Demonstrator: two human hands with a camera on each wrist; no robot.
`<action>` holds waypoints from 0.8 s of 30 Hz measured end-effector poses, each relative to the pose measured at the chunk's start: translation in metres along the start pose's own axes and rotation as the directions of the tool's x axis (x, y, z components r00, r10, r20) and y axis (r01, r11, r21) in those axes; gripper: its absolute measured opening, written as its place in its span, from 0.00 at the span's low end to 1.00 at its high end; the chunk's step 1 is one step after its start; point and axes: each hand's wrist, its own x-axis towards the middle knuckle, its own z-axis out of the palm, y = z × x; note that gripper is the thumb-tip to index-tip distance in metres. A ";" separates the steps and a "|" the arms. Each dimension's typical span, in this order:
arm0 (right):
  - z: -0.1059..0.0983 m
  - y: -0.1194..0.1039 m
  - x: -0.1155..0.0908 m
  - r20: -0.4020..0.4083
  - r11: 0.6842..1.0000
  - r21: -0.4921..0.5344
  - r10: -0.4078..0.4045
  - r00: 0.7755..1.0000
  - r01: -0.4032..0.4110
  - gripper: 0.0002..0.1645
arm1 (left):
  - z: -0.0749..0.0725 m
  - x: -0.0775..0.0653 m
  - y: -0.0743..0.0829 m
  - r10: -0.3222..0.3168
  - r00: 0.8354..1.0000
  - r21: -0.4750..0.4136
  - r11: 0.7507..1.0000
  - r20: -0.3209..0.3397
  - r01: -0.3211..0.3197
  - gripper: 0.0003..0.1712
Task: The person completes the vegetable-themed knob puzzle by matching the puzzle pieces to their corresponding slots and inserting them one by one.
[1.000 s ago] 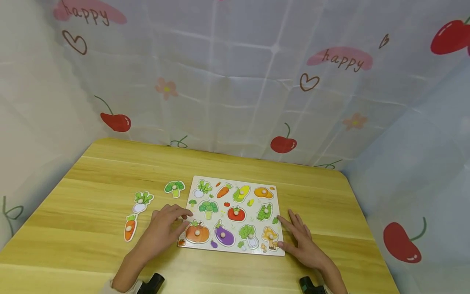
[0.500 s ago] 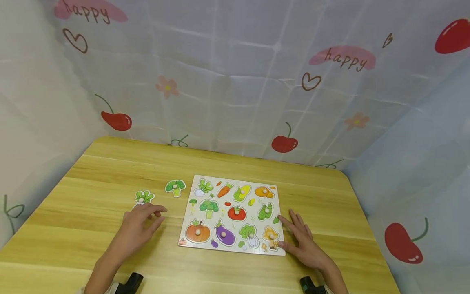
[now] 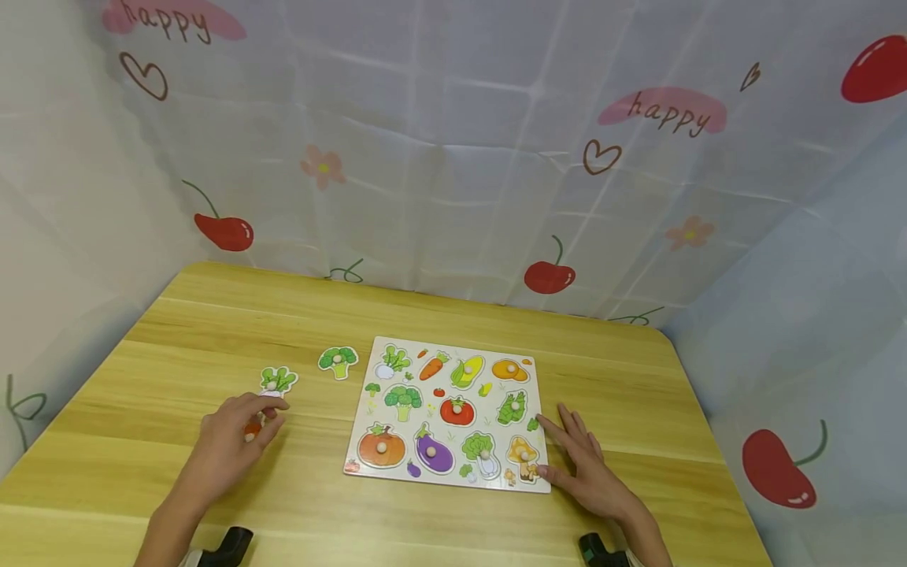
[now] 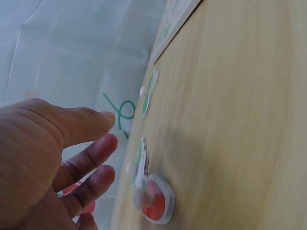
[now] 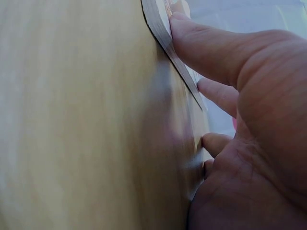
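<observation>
My left hand is over the left of the table, thumb and fingers apart. In the left wrist view nothing lies between them. Just beyond its fingertips is a knobbed carrot puzzle piece, partly hidden in the head view. A white turnip piece with green leaves lies behind it, and a broccoli piece farther back. The vegetable puzzle board lies mid-table, its turnip, carrot and broccoli places without knobs. My right hand rests at the board's right edge, its thumb and fingertips touching it, fingers extended.
Knobbed pieces sit in the board, among them a pumpkin, an eggplant and a tomato. A printed curtain hangs behind the wooden table.
My left hand has moved left from the board's left edge to the carrot piece, now partly covering it and the turnip piece. My right hand has stayed at the board's right edge.
</observation>
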 end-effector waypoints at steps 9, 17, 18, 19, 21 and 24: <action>0.000 -0.001 0.000 0.003 1.000 0.000 0.003 1.000 -0.003 0.44 | -0.011 -0.012 -0.017 0.011 1.000 0.013 1.000 0.002 -0.011 0.13; 0.000 -0.001 0.000 0.005 1.000 0.004 0.006 1.000 -0.007 0.44 | -0.017 -0.020 -0.029 0.021 0.999 0.006 1.000 0.038 -0.021 0.17; 0.000 -0.001 0.000 0.005 1.000 0.004 0.005 1.000 -0.005 0.44 | -0.017 -0.022 -0.030 0.026 0.999 0.000 1.000 0.042 -0.026 0.18; 0.000 -0.001 0.000 0.004 1.000 0.004 0.003 1.000 -0.003 0.44 | -0.017 -0.022 -0.031 0.031 0.998 -0.006 1.000 0.047 -0.030 0.18; 0.000 -0.001 0.000 0.001 1.000 0.002 -0.003 1.000 0.003 0.44 | -0.016 -0.024 -0.032 0.035 0.998 -0.016 0.999 0.050 -0.034 0.18; 0.000 -0.002 0.000 -0.002 1.000 -0.002 -0.009 1.000 0.009 0.44 | -0.016 -0.024 -0.033 0.000 0.997 -0.030 1.000 0.072 0.002 0.16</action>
